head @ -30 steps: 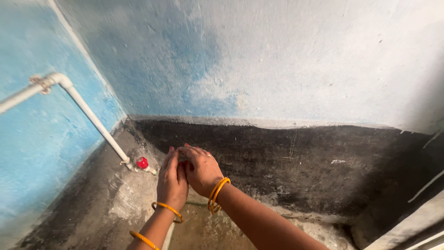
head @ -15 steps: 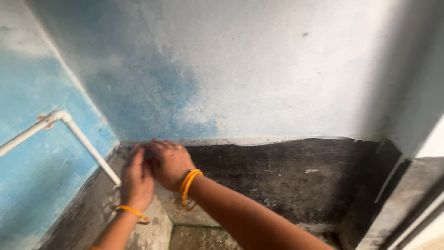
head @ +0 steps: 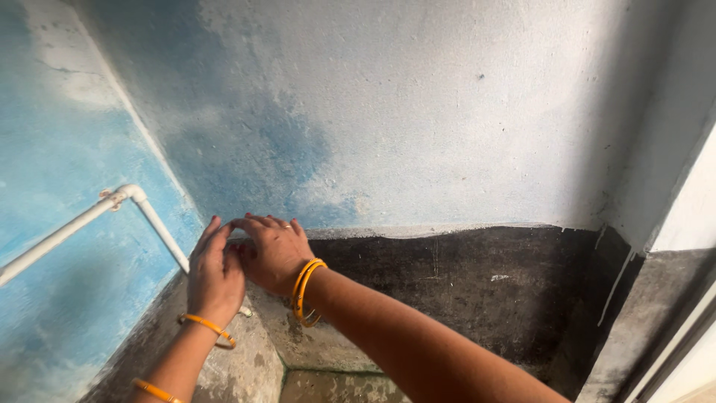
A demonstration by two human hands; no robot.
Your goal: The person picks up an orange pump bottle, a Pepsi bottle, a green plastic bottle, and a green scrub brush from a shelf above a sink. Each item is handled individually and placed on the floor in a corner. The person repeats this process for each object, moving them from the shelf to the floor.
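Observation:
My left hand (head: 215, 277) and my right hand (head: 273, 251) are pressed together low in the corner, at the lower end of a white pipe (head: 153, 221). The left hand is flat with its fingers straight, its palm against the right hand. My right hand curves over from the right, with its fingers draped across the left fingertips. What lies under the right palm is hidden. A small white pipe tip (head: 245, 311) pokes out below the left hand. Both wrists carry orange bangles (head: 301, 287).
The white pipe runs along the blue left wall (head: 60, 149) and bends down to the hands. A pale back wall (head: 447, 112) has a dark, stained lower band (head: 477, 291). A rough concrete floor (head: 246, 366) lies below, and a pale door frame edge (head: 690, 216) stands at the right.
The hands have stayed together at the pipe's end while the view shifted. The red tap knob seen beside them a second ago is now hidden behind the hands.

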